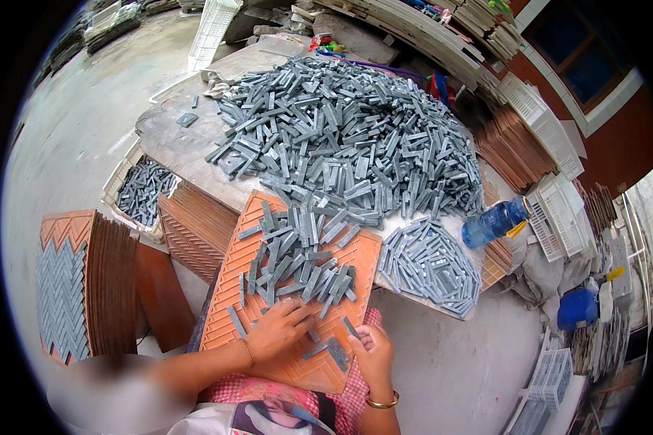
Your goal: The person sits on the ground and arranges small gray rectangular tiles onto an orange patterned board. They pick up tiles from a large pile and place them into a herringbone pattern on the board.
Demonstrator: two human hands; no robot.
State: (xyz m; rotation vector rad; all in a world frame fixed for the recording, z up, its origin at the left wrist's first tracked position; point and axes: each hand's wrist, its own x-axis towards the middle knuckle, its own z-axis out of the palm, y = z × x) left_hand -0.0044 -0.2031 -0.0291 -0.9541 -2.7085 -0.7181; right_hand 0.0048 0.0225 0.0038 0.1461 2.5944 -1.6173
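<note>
An orange mould board (pixel 221 308) with slanted grooves lies across my lap, its far end against the stone-covered table. Loose grey stone strips (pixel 297 250) are heaped on its far half. My left hand (pixel 279 330) rests at the near edge of this heap, fingers curled down; what is under the fingertips is hidden. Between thumb and fingers, my right hand (pixel 374 351) pinches one grey stone strip (pixel 350 328) above the board's right edge. Just left of that hand, a few strips (pixel 335 351) lie set at angles in the grooves.
A large pile of stone strips (pixel 355 138) covers the table (pixel 174 138). Stacked boards (pixel 112 283) stand at left, the front one filled in herringbone. A crate (pixel 134 181) holds more strips. A blue water bottle (pixel 490 223) lies at right by another arranged cluster (pixel 432 268).
</note>
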